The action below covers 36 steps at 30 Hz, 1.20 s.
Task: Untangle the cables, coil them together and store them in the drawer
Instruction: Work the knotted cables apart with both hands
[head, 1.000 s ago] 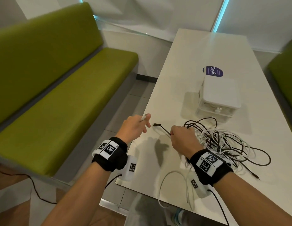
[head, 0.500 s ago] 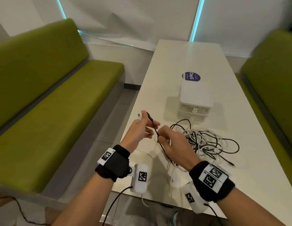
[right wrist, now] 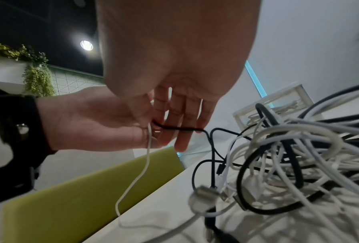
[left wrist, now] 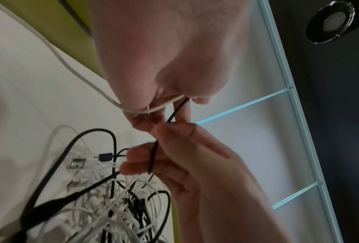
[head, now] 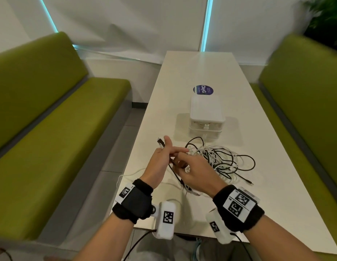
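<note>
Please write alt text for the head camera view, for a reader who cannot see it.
A person's left hand and right hand together hold a thin black cable above a white table, beside a tangled pile of black and white cables. A small white drawer unit stands behind the pile, between green benches.

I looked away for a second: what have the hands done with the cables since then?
The hands came together: the thin black cable held by the right hand now also runs through the left hand's grip beside its white cable. The tangled cable pile and white drawer box stayed put.
</note>
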Each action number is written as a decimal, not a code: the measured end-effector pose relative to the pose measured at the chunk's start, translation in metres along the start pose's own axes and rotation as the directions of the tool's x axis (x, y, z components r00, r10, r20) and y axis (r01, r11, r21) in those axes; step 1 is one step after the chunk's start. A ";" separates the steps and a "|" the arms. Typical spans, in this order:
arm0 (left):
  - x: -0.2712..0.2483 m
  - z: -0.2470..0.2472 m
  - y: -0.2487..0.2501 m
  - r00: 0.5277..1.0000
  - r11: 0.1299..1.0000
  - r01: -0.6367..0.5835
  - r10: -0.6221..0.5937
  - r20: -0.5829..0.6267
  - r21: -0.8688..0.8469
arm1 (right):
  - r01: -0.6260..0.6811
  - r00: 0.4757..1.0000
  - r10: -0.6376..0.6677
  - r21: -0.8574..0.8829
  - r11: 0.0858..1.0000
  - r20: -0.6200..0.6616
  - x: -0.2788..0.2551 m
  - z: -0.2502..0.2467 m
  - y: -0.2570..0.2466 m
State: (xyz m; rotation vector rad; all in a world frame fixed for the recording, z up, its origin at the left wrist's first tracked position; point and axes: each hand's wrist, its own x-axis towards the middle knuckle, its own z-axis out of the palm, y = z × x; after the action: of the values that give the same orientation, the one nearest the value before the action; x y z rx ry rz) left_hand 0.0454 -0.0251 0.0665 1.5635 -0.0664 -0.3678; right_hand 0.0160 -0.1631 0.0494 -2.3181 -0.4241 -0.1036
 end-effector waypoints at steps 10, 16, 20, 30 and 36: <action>-0.010 0.012 -0.003 0.994 0.992 0.061 -0.050 0.100 -0.111 | 0.006 0.996 -0.004 0.023 1.000 -0.090 -0.004 0.010 -0.003; -0.007 0.010 -0.003 0.993 0.999 0.039 -0.040 0.113 0.015 | 0.006 0.999 -0.005 0.024 1.000 -0.042 -0.005 0.011 0.001; -0.007 0.010 -0.002 0.994 0.995 -0.097 0.097 -0.057 -0.013 | 0.002 1.000 -0.002 -0.002 1.000 -0.014 -0.001 0.003 0.001; -0.020 0.011 0.030 0.953 0.923 -0.301 0.300 -0.044 -0.241 | -0.060 0.995 0.053 -0.080 0.995 -0.084 0.003 0.006 0.018; -0.020 0.016 0.015 0.974 0.956 -0.221 0.227 -0.008 0.191 | -0.194 0.976 0.190 -0.027 0.981 -0.104 0.005 0.008 0.024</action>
State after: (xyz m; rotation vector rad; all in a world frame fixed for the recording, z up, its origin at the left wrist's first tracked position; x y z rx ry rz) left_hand 0.0248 -0.0359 0.0852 1.7281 -0.2599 -0.1622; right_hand 0.0286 -0.1722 0.0285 -2.3651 -0.1470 -0.1340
